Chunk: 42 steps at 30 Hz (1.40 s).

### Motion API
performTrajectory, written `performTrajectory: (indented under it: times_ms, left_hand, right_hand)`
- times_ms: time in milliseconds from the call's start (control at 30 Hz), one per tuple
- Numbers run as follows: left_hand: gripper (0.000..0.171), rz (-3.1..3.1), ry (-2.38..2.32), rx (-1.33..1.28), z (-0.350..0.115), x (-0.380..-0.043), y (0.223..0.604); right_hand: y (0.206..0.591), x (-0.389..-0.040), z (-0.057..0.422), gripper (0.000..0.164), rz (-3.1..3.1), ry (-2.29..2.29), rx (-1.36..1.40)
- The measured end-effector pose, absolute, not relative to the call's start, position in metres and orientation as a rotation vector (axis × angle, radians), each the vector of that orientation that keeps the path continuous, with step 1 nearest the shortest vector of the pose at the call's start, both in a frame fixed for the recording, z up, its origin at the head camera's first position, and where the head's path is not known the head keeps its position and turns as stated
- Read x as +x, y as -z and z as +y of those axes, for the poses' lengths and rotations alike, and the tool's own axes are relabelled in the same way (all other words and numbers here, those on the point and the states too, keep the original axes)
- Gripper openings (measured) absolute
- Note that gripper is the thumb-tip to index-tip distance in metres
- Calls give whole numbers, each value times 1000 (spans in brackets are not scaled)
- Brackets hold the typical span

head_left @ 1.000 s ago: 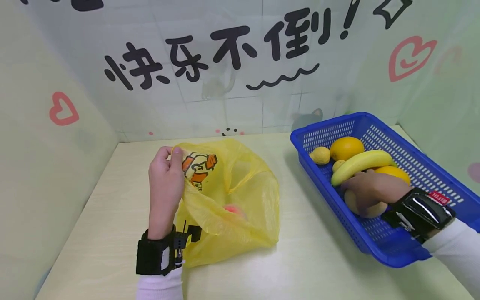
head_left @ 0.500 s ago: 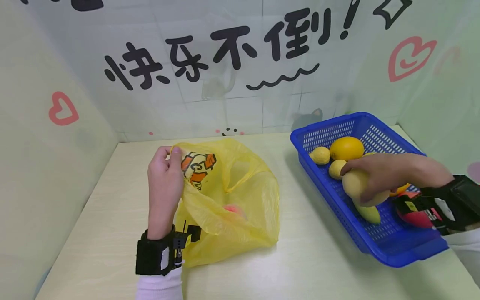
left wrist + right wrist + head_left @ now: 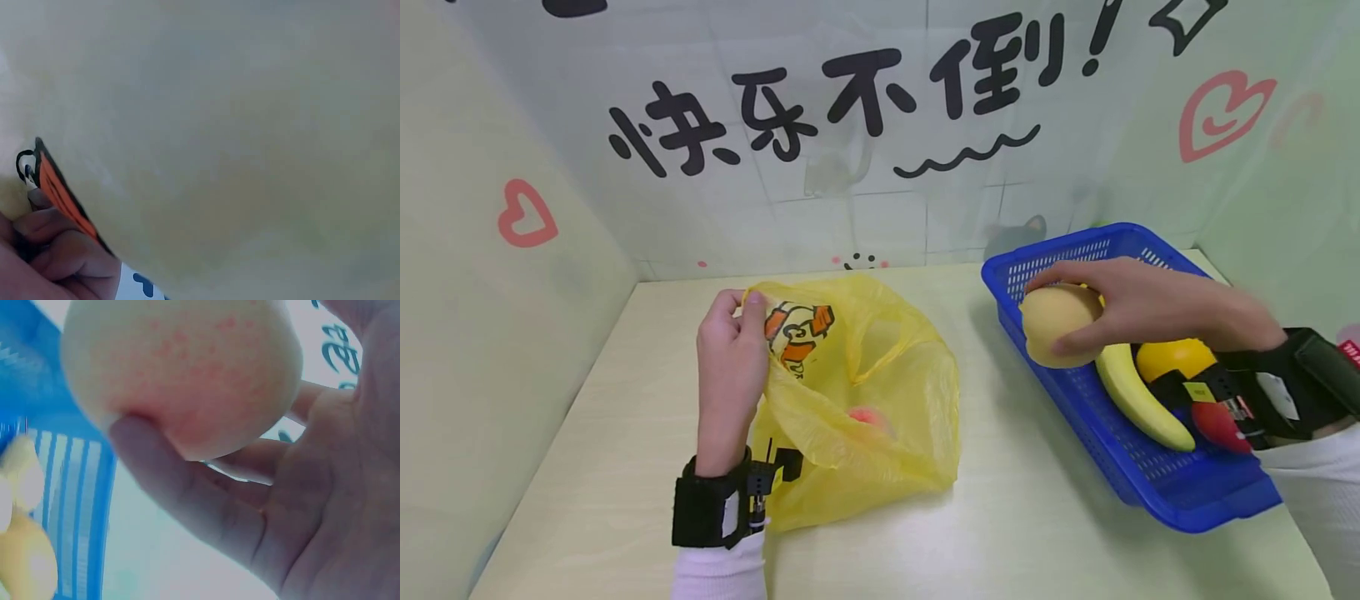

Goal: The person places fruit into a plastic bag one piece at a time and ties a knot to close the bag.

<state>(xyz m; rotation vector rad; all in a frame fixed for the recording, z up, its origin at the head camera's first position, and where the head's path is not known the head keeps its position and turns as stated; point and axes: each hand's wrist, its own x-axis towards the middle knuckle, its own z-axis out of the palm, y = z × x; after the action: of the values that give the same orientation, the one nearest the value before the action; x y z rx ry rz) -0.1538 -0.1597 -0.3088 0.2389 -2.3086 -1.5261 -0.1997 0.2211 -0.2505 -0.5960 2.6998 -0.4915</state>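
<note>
My left hand [image 3: 733,367] pinches the upper left edge of a yellow plastic bag [image 3: 910,442] with a cartoon duck print, and the bag stands open on the table. A pinkish round thing [image 3: 870,419] shows inside it, partly behind the folded film. In the left wrist view the bag's film [image 3: 219,144] fills most of the picture beside my curled fingers [image 3: 75,256]. My right hand [image 3: 1138,300] grips a pale yellow peach [image 3: 1056,325] over the left side of the blue basket. Pink blush shows on the peach [image 3: 194,369] in the right wrist view, with the thumb pressed against it.
The blue plastic basket [image 3: 1131,487] stands at the right of the table. Inside lie a banana [image 3: 1138,400], an orange-yellow fruit [image 3: 1176,360] and a red fruit [image 3: 1221,427]. The right arm covers part of the basket. A printed wall [image 3: 865,208] closes off the back.
My right hand has lifted the peach out from among the fruit and carried it up and left. The banana has shifted lower in the basket. The left hand and bag stay put.
</note>
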Motion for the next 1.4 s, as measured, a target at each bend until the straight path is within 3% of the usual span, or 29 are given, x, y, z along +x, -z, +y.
performTrajectory:
  times_ms: [433, 933, 1400]
  left_hand:
    - [30, -2293, 1538, 217, -161, -154, 309]
    - [30, -2285, 1534, 191, -159, -154, 310]
    - [28, -2290, 1546, 133, -160, -155, 310]
  right_hand:
    - [247, -209, 140, 62, 2650, 661, -823]
    - [277, -217, 52, 74, 2575, 650, -959]
    - [301, -213, 11, 63, 2583, 577, -1031]
